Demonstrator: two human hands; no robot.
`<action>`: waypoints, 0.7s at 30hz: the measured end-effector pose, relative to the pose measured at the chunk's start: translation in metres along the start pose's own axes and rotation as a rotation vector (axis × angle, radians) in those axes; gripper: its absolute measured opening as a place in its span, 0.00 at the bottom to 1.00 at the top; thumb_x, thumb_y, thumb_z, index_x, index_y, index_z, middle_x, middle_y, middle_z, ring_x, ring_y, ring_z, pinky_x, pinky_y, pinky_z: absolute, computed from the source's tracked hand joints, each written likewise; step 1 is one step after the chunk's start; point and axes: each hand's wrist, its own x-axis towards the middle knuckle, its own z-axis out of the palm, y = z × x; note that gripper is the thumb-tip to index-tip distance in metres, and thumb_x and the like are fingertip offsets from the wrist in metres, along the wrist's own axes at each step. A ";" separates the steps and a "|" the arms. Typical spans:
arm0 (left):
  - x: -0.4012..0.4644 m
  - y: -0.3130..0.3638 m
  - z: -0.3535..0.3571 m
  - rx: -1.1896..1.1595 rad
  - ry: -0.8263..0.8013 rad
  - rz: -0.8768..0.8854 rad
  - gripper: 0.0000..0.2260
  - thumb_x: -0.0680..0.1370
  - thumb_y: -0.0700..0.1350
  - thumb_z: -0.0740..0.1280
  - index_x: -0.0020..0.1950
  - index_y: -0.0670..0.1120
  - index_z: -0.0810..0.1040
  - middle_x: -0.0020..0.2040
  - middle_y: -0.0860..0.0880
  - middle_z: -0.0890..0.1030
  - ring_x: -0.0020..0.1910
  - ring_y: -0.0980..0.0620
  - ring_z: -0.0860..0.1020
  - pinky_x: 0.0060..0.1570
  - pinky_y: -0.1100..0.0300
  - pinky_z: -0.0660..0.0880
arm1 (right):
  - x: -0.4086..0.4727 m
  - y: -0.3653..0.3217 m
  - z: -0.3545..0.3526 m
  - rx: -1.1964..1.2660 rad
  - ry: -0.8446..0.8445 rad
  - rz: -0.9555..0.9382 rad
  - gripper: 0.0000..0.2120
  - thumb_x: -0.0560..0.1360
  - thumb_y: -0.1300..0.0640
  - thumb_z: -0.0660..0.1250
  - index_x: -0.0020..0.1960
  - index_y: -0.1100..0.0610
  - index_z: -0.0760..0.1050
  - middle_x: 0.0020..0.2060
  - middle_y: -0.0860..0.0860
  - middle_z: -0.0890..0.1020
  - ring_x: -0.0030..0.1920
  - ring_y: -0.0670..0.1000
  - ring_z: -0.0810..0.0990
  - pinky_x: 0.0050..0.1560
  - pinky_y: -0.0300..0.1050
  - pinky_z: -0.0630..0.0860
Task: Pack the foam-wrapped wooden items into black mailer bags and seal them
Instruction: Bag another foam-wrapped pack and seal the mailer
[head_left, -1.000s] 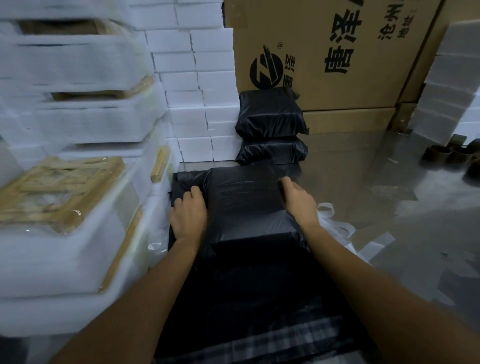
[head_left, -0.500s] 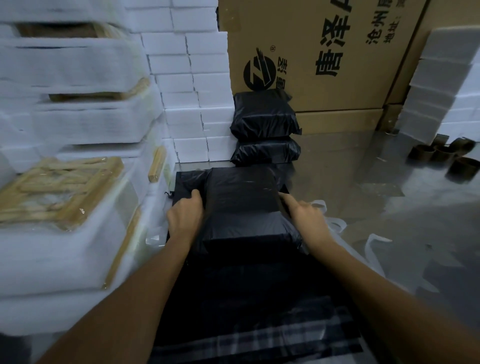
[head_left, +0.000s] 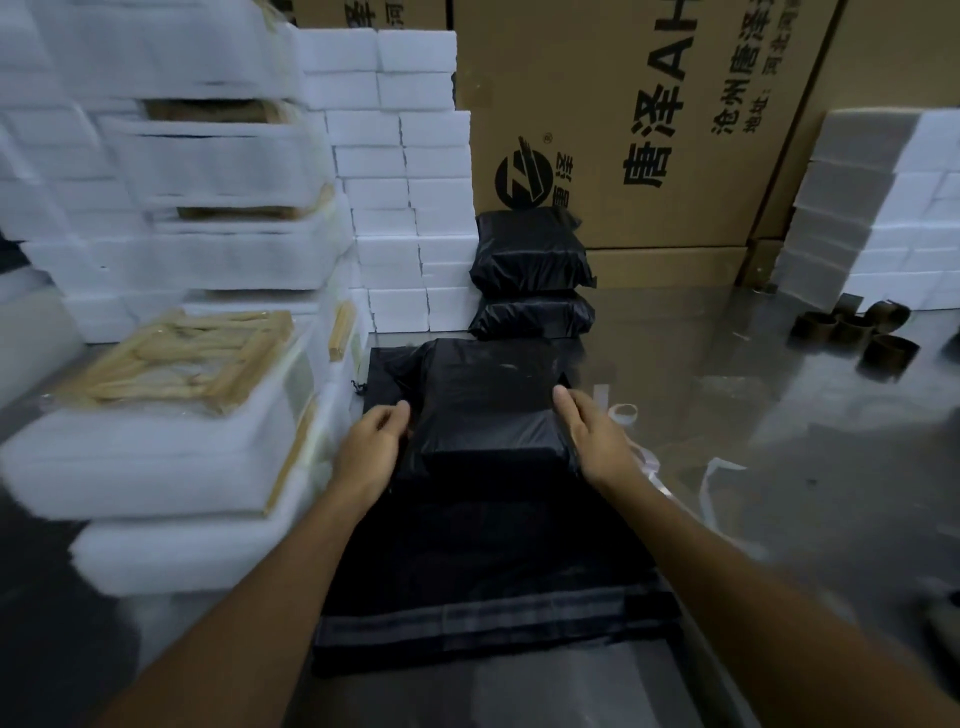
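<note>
Both hands are sliding back along the packed bundle compared with a second ago, when they were lying further up its flanks; the view is also tilting upward, showing more of the carton behind. Nearest the person, the mailer bag's open mouth (head_left: 493, 618) is lying flat on the shiny floor (head_left: 727, 415), its pale adhesive strip running across, not yet folded over. Further out, the filled part of the black mailer bag (head_left: 488, 410) is bulging around what is judged to be a foam-wrapped item pushed to its closed end. The left hand (head_left: 371, 452) is cupping the near left corner with fingers curled against the plastic, and the right hand (head_left: 592, 441) is pressing the right flank with fingers fairly straight and together, probably squaring the item inside before sealing. At the left, foam-wrapped wooden items (head_left: 171, 364) are stacking close to the bag's edge, leaving little room there; the right side is opening onto bare floor with peeled liner strips (head_left: 717, 467). Beyond, two sealed bags (head_left: 530, 280) are leaning against white foam blocks (head_left: 405, 218) and a cardboard carton (head_left: 649, 130), with tape cores (head_left: 857, 332) far right.
</note>
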 end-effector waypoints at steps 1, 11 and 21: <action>-0.007 0.000 0.000 0.081 -0.005 0.051 0.15 0.83 0.55 0.57 0.52 0.48 0.79 0.46 0.50 0.81 0.48 0.48 0.78 0.55 0.49 0.74 | -0.003 0.003 0.001 -0.039 0.050 -0.049 0.21 0.84 0.45 0.57 0.71 0.56 0.71 0.64 0.54 0.78 0.65 0.55 0.76 0.63 0.48 0.70; -0.034 -0.004 -0.001 0.341 0.084 0.320 0.09 0.82 0.42 0.60 0.50 0.41 0.80 0.44 0.44 0.81 0.43 0.46 0.77 0.41 0.54 0.71 | -0.031 -0.006 -0.025 0.133 0.534 0.173 0.19 0.79 0.62 0.61 0.69 0.56 0.69 0.48 0.52 0.78 0.54 0.58 0.80 0.53 0.52 0.76; -0.035 -0.004 -0.003 0.443 0.002 0.417 0.11 0.82 0.41 0.59 0.55 0.41 0.81 0.55 0.45 0.78 0.53 0.44 0.76 0.53 0.48 0.72 | -0.052 -0.038 0.009 0.561 0.156 0.526 0.32 0.65 0.40 0.79 0.60 0.58 0.78 0.51 0.52 0.84 0.47 0.53 0.84 0.35 0.42 0.78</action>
